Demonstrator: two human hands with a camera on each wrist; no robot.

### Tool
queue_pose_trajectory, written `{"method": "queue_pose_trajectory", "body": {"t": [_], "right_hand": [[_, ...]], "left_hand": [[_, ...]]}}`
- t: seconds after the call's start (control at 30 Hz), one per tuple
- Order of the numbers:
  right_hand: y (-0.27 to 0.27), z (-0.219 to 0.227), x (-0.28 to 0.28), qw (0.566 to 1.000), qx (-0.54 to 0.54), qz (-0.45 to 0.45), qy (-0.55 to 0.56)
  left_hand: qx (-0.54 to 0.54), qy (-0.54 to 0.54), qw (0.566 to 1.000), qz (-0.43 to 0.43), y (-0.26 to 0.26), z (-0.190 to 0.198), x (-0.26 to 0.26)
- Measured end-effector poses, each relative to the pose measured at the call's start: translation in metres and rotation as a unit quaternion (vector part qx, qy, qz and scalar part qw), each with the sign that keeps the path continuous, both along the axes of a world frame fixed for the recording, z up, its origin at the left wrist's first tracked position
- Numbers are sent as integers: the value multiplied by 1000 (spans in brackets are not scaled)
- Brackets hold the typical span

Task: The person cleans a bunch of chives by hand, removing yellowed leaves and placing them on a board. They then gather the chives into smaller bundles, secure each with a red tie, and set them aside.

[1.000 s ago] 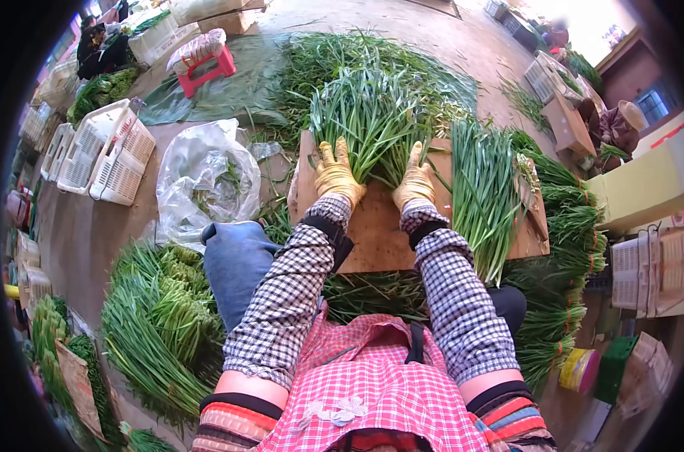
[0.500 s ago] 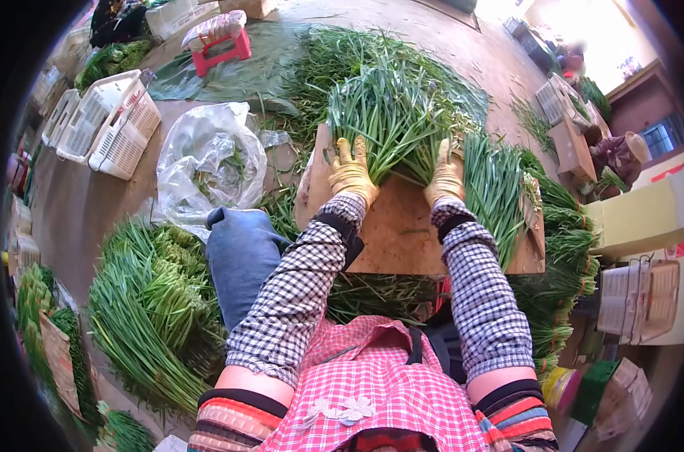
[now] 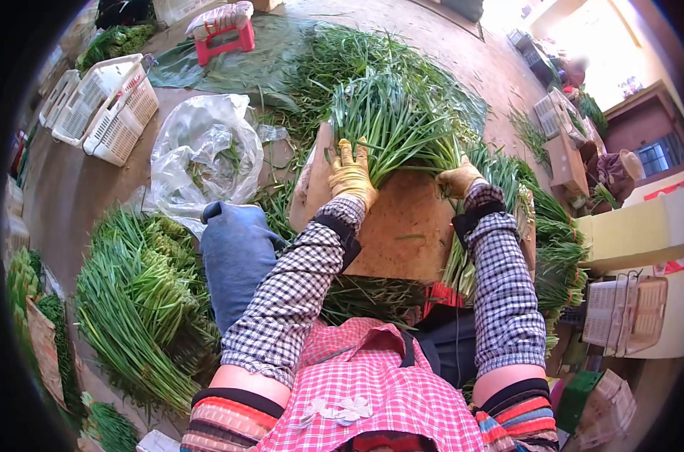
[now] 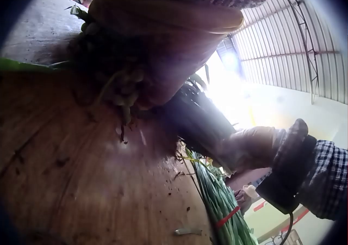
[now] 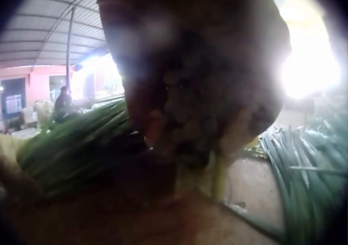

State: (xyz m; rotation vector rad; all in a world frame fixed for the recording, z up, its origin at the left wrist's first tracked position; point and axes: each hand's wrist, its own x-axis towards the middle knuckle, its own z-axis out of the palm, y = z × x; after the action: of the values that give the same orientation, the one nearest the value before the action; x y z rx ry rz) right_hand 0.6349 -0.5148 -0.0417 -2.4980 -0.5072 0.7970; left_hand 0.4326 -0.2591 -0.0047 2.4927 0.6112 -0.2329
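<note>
In the head view a bunch of long green leaves (image 3: 383,120) fans out over the far end of a wooden board (image 3: 398,245), stalk ends towards the person. The yellow-gloved left hand (image 3: 353,178) holds its left part, fingers pointing away. At its right part the gloved right hand (image 3: 459,181) grips the stalks with curled fingers. The left wrist view has cut stalk ends (image 4: 126,90) under the left palm (image 4: 163,44). Dark, blurred stalk ends (image 5: 187,103) show inside the right hand (image 5: 244,54) in the right wrist view.
More leaves (image 3: 500,169) lie beside the right hand, with tied bundles (image 3: 560,248) beyond. A clear plastic bag (image 3: 206,151), white crates (image 3: 120,113) and a leaf heap (image 3: 142,294) are at left. Loose leaves (image 3: 342,56) cover a green sheet behind the board.
The right hand has moved right and turned inward, its upright thumb no longer showing, and the right part of the bunch has shifted with it. The left hand stays at the left stalks.
</note>
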Motion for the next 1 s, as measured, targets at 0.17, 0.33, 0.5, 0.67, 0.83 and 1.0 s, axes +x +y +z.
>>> {"method": "queue_pose_trajectory", "body": {"t": [0.17,0.33,0.5,0.67,0.83,1.0], "right_hand": [[51,128,-74,941,189,-239,146],[25,151,-49,925,215,-243,198],[-9,176,-47,891,320,-227,227],[-33,207,-54,869,403,-207,199],[-67,248,-52,840,464,-233,158],[-70,298,-71,782,572,-206,136]], "left_hand": [[11,-5,1000,-2,2,-8,2],[-13,-27,1000,6,3,-7,-1],[-28,-43,999,11,3,-8,-2],[-31,-38,999,15,2,-11,0],[-36,-17,999,20,1,-4,-1],[-35,-9,999,27,1,5,-4]]}}
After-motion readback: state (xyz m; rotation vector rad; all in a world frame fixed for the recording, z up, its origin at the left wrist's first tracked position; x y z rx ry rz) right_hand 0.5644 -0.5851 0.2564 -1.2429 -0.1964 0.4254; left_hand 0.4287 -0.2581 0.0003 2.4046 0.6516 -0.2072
